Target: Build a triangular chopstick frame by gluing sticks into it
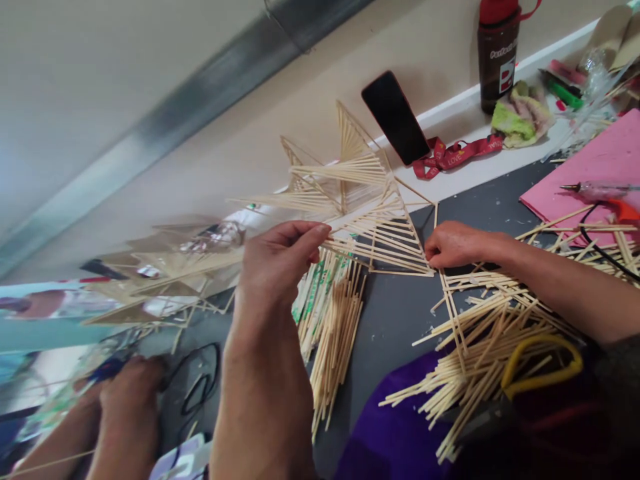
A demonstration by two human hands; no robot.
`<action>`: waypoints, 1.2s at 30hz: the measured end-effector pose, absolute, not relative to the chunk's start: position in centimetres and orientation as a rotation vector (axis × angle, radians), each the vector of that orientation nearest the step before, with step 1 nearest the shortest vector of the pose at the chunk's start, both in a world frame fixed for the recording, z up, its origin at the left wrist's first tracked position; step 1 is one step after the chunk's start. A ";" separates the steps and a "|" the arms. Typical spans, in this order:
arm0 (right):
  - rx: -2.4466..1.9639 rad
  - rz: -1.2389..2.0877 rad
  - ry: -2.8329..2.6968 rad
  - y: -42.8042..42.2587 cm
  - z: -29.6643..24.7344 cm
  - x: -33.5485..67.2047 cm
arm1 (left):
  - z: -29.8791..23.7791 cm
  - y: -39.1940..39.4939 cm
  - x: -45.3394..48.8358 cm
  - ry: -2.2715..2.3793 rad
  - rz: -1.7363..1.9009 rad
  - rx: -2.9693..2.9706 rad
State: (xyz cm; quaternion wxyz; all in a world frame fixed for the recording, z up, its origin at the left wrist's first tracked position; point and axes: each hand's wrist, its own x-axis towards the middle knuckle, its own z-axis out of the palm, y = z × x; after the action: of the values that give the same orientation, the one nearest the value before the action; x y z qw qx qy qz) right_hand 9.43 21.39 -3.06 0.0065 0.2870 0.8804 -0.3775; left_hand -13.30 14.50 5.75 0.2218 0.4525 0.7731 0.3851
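Note:
A star-like frame of thin wooden sticks (385, 230), with sticks fanned across its points, stands in the middle of the head view. My left hand (283, 257) is closed, thumb and forefinger pinching the outer end of a stick at the frame's left side. At the opposite corner, my right hand (453, 245) is curled closed against the frame; its fingertips are partly hidden, so what it grips there cannot be made out. Below the frame lies a bundle of loose sticks (337, 340) beside green-printed wrappers (310, 303). More loose sticks (480, 347) spread beneath my right forearm.
A phone (395, 117) leans on the wall near a red lanyard (457, 155) and a dark bottle (497, 60). At right, a glue gun (600, 193) lies over pink paper (585, 157). Yellow-handled scissors (543, 339) are lower right. Another person's hands (133, 393) work at left.

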 end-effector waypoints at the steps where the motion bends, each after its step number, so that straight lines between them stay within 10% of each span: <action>1: 0.893 -1.207 2.749 21.4 -3.1 9.5 | 5.7 14.5 -13.2 2.143 1.069 1.246; 36: 0.910 -1.184 2.778 21.4 -3.1 9.4 | -4.8 11.9 -6.0 1.707 1.184 0.841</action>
State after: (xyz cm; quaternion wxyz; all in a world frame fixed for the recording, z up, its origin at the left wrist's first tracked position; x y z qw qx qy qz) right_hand 9.43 21.39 -3.13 -0.0060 0.2884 0.8808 -0.3755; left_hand -6.05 11.92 -4.76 0.4351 0.3380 0.6856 0.4757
